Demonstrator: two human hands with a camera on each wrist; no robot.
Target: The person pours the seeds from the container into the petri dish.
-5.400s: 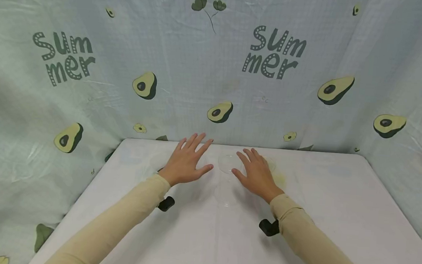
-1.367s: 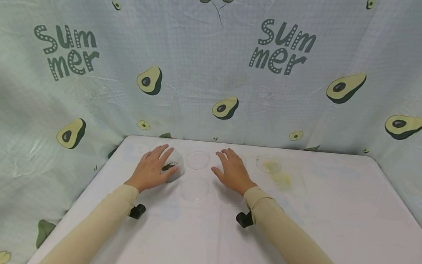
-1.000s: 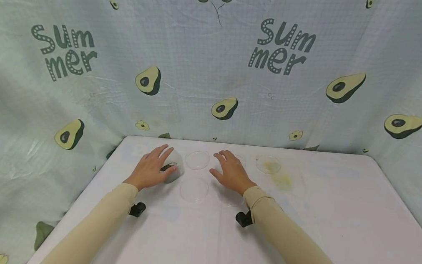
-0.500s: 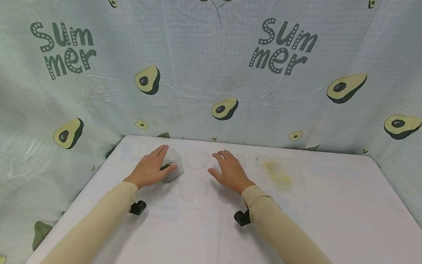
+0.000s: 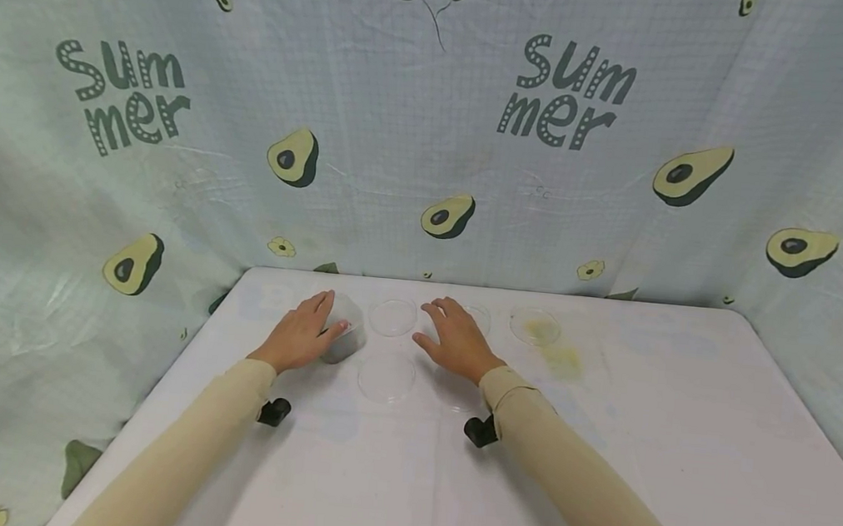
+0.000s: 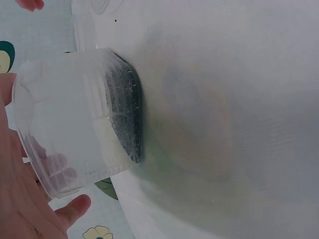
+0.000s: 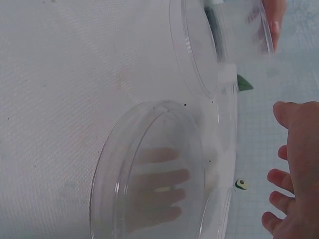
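At the far left of the table, my left hand (image 5: 298,337) is over a clear plastic tub (image 5: 351,342). In the left wrist view, the tub (image 6: 70,114) stands upright with dark grains (image 6: 127,114) in its bottom. My fingers lie along its top end, and the thumb (image 6: 75,211) extends past its rim; finger shapes show in the plastic. My right hand (image 5: 457,339) is spread palm-down above clear round dishes, holding nothing. One dish (image 7: 112,169) lies below it in the right wrist view, with finger shapes showing in it.
More clear dishes lie between the hands: one at the back (image 5: 392,319), one in front (image 5: 386,377). Another dish (image 5: 534,327) with a yellowish area is at right, beside a yellow patch (image 5: 563,361) on the white table (image 5: 646,450). A printed curtain (image 5: 373,125) stands behind.
Since the oldest frame both hands have shifted left, the left one over to the tub. Lately the left fingers have drawn together, and its thumb has moved slightly up; the right hand barely moves.
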